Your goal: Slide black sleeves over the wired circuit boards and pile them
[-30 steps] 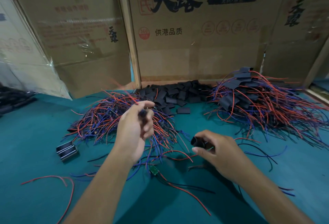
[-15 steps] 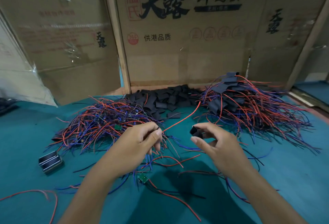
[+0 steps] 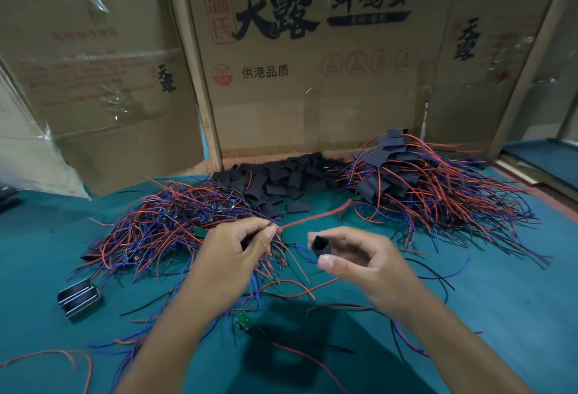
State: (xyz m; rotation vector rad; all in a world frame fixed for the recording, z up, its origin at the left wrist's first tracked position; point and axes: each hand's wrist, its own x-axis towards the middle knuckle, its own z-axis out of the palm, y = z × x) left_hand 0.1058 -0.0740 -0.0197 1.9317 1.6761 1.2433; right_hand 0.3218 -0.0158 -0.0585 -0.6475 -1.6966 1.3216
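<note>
My left hand (image 3: 237, 252) pinches a wired circuit board; its red wire (image 3: 316, 218) sticks out to the right, and the board itself is hidden in my fingers. My right hand (image 3: 362, 265) pinches an open black sleeve (image 3: 321, 245) between thumb and fingers, its mouth facing the left hand a short gap away. Behind my left hand lies a tangle of unsleeved wired boards (image 3: 162, 224). Loose black sleeves (image 3: 281, 177) are heaped at the back centre. A pile of sleeved boards (image 3: 416, 184) rises at the back right.
A green board (image 3: 244, 320) with wires lies on the teal table (image 3: 500, 315) below my hands. A small metal clip-like part (image 3: 78, 298) sits at the left. Cardboard boxes (image 3: 312, 65) wall off the back. Stray wires (image 3: 47, 356) trail at the near left.
My left hand has come down from in front of the tangle and drawn the red wire out to the right. My right hand has risen and turned the sleeve's mouth toward it.
</note>
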